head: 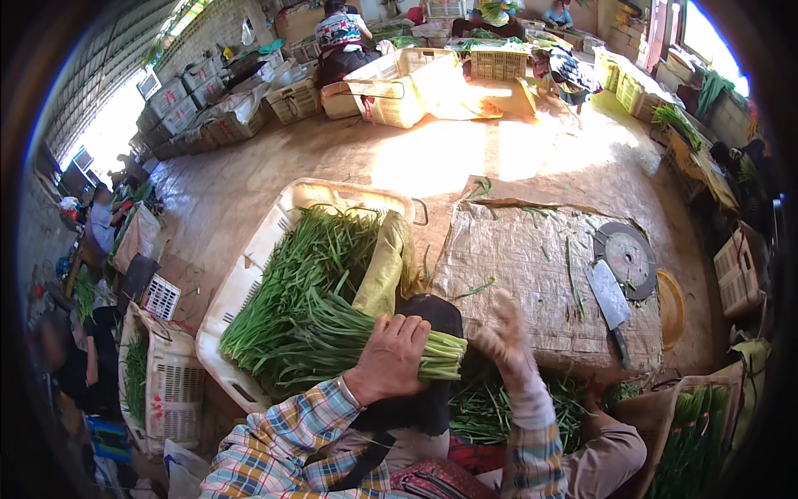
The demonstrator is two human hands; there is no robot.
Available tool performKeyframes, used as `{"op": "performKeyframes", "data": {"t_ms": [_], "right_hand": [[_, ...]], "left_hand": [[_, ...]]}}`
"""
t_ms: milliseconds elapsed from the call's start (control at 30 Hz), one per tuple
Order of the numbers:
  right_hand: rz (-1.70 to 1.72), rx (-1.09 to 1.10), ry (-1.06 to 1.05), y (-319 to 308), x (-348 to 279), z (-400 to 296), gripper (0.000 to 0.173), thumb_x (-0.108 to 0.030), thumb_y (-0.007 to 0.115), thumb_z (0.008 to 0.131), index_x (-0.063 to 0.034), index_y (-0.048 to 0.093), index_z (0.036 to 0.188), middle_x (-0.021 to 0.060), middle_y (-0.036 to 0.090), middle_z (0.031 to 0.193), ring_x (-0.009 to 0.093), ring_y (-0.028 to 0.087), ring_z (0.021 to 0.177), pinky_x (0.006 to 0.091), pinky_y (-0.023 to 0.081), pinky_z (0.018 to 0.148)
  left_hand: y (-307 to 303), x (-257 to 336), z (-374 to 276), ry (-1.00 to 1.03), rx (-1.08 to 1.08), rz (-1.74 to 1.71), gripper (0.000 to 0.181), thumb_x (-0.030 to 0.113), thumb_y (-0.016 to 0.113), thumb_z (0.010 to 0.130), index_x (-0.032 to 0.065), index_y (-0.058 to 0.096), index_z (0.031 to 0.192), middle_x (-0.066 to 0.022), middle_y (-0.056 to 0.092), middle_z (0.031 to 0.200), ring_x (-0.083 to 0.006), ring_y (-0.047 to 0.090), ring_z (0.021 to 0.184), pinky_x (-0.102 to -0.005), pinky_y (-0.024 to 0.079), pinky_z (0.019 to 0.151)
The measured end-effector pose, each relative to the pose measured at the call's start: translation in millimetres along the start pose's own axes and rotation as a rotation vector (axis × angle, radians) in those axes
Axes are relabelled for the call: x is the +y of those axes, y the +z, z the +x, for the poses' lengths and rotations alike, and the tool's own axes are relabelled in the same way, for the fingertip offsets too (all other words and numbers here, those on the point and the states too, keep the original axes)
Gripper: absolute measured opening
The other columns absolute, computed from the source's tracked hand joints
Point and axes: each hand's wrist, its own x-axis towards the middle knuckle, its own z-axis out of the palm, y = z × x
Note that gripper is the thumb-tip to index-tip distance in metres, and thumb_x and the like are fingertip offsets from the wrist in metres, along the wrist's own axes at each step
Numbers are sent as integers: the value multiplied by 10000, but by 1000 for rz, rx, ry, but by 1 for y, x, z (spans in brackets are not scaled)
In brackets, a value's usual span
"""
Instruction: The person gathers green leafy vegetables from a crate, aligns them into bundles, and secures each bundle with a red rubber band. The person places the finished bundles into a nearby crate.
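My left hand [394,358] is closed around a bundle of green leafy stalks [444,357], its pale cut ends pointing right. The leaves of the bundle trail over a large white plastic crate [232,299] heaped with loose greens [299,262]. A yellow woven sack [381,268] is draped over the greens at the crate's right side. My right hand [506,337], blurred, is raised just right of the bundle's cut ends with its fingers bent and apart, nothing visible in it. A cleaver [608,296] with a black handle lies to its right on a sheet-covered board [511,249].
A round metal plate [626,259] lies beside the cleaver, and an orange basin [671,309] sits past it. Loose greens [486,408] lie near my legs. A crate of bundled greens [692,436] stands at lower right. Several other people work around the room.
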Motion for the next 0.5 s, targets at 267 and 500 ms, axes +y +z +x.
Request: {"op": "performKeyframes", "data": {"t_ms": [267, 500], "right_hand": [[-1617, -159, -653, 51, 17, 9, 625, -108, 533, 835, -133, 329, 1426, 172, 563, 1119, 288, 614, 853, 434, 497, 751], [-1489, -217, -628, 45, 27, 16, 507, -149, 547, 837, -52, 439, 1322, 99, 578, 773, 236, 626, 603, 353, 491, 461]], "left_hand": [[2, -4, 3, 2, -52, 23, 676, 409, 728, 622, -85, 544, 1044, -215, 518, 1101, -324, 470, 1060, -438, 334, 928], [-29, 69, -65, -1, -46, -815, 586, 207, 836, 670, 10, 575, 1157, -155, 604, 1140, -301, 613, 962, -408, 487, 846]]}}
